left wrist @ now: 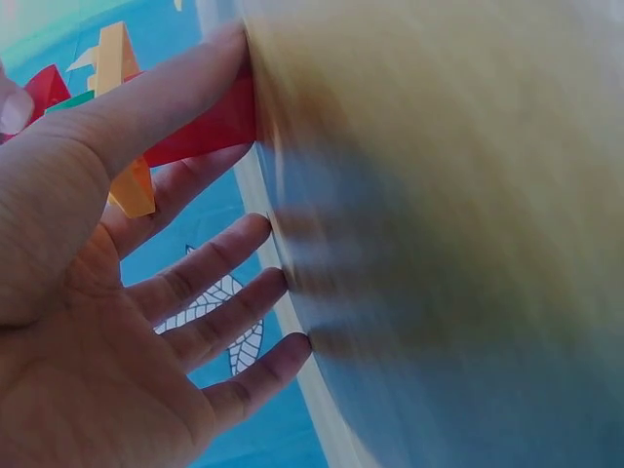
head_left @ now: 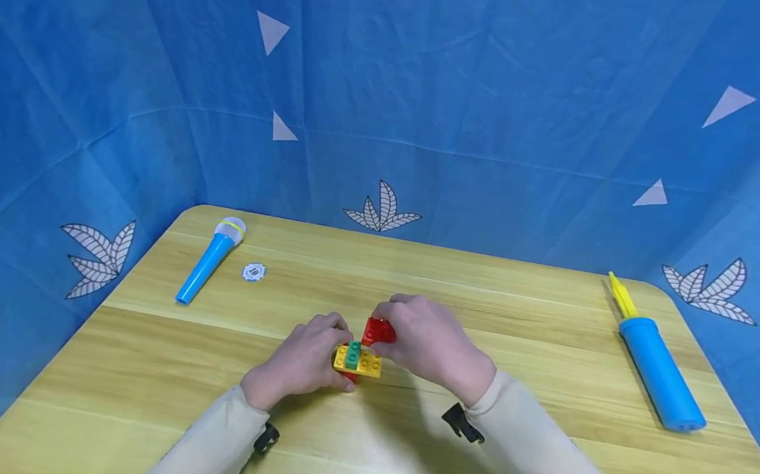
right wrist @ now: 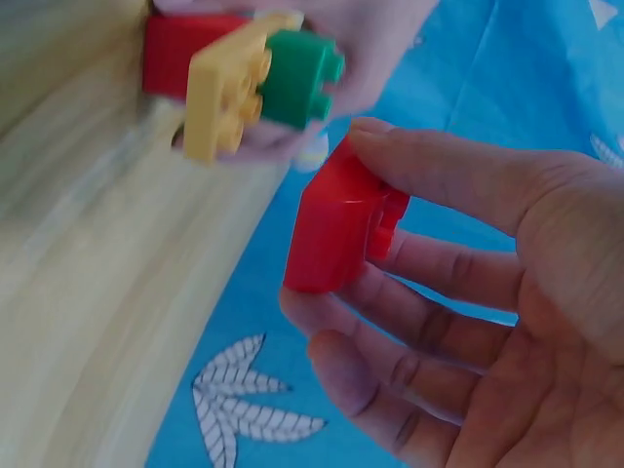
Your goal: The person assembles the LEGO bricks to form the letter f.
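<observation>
A small stack of building bricks stands on the table: a red brick (right wrist: 175, 58) at the bottom, a long yellow brick (head_left: 370, 366) across it and a green brick (head_left: 353, 355) on top. My left hand (head_left: 303, 356) pinches the bottom red brick between thumb and index finger, its other fingertips touching the tabletop in the left wrist view. Just right of the green brick, my right hand (head_left: 435, 343) grips a second red brick (right wrist: 336, 234) with a slanted face. That brick is held in the air, apart from the stack in the right wrist view.
On the wooden table (head_left: 142, 367), a toy microphone (head_left: 209, 263) and a round white-and-blue chip (head_left: 254, 272) lie at the back left. A blue hand pump (head_left: 660, 372) with a yellow nozzle lies at the right. Blue patterned cloth (head_left: 496, 127) hangs behind the table.
</observation>
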Motion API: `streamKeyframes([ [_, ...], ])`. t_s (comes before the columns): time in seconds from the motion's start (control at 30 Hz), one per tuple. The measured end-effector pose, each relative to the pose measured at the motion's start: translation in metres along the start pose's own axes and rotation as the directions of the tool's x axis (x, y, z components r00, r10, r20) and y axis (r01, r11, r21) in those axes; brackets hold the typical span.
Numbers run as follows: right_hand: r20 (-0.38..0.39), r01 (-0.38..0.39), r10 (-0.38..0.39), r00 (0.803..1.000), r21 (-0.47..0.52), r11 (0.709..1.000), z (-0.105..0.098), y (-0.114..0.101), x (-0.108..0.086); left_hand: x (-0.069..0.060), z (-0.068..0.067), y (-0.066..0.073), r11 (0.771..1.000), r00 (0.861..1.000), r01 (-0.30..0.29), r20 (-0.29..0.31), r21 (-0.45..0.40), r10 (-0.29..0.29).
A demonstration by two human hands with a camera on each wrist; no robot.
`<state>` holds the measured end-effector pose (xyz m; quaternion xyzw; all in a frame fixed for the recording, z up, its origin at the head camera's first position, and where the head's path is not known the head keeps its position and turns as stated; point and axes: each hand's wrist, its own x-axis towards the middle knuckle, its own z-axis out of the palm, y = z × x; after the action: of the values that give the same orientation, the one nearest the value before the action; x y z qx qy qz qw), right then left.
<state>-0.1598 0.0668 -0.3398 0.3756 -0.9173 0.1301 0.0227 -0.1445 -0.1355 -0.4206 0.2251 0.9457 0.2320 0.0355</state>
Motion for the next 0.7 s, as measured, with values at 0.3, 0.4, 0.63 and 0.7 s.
streamKeyframes([
  [0.3, 0.050, 0.078, -0.079, 0.996, 0.023, 0.997, 0.011, -0.015, 0.002, 0.000, 0.000, -0.001, 0.999, 0.999, -0.045, -0.015, -0.018, 0.044],
  [0.4, 0.053, 0.077, -0.078, 0.996, 0.019, 0.997, 0.012, -0.017, 0.002, -0.001, 0.000, -0.001, 0.999, 0.999, -0.044, -0.018, -0.022, 0.044],
  [0.63, 0.070, 0.061, -0.061, 0.996, 0.006, 0.998, 0.011, -0.018, 0.003, -0.001, 0.000, -0.002, 0.999, 0.999, -0.040, -0.022, -0.020, 0.039],
  [0.7, 0.074, 0.056, -0.056, 0.996, 0.001, 0.998, 0.011, -0.019, 0.002, -0.001, 0.000, -0.002, 0.999, 0.999, -0.040, -0.021, -0.022, 0.040],
])
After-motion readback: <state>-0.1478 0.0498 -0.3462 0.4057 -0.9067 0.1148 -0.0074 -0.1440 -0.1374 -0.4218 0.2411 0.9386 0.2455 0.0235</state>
